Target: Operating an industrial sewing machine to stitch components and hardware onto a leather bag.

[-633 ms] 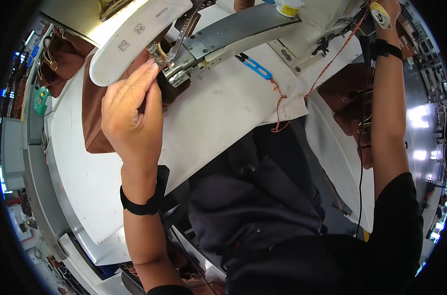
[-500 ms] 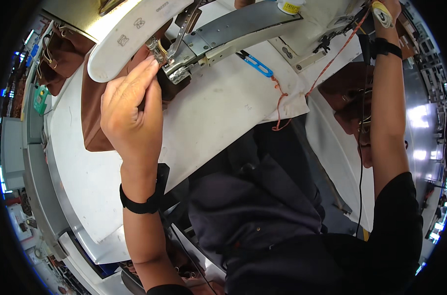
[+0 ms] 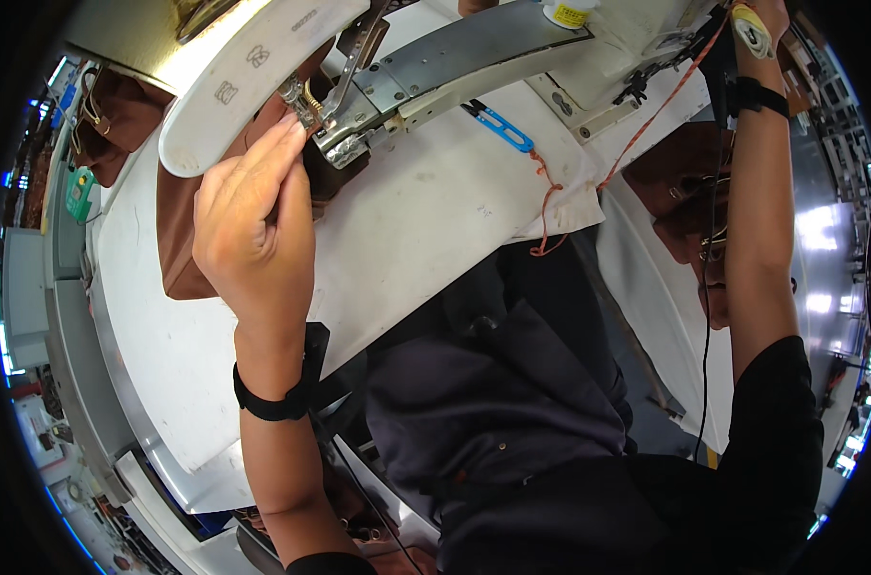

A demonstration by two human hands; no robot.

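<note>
My left hand [image 3: 253, 220] has its fingers pressed together at the metal needle-and-foot fittings [image 3: 311, 110] of a sewing machine [image 3: 464, 53], over a brown leather piece [image 3: 182, 259]; what the fingertips hold is hidden. Beside them hangs the machine's white curved plate [image 3: 225, 96]. At the top right my right hand [image 3: 766, 24] has its fingers curled, largely hidden, by a pale rolled bundle [image 3: 750, 31] at the machine's end; what it grips is unclear. Blue thread snips [image 3: 503, 129] with an orange cord lie on the white worktop [image 3: 407, 220].
Brown leather pieces with metal rings [image 3: 114, 125] sit at the left, and more [image 3: 685, 192] hang at the right over white sheeting. A small white container with yellow label [image 3: 570, 13] stands on the machine. An orange cord [image 3: 646, 125] and a black cable [image 3: 706, 335] run down the right.
The white curved plate has shifted slightly to the left. My hands have stayed in nearly the same places, the left one at the needle fittings and the right one at the top right.
</note>
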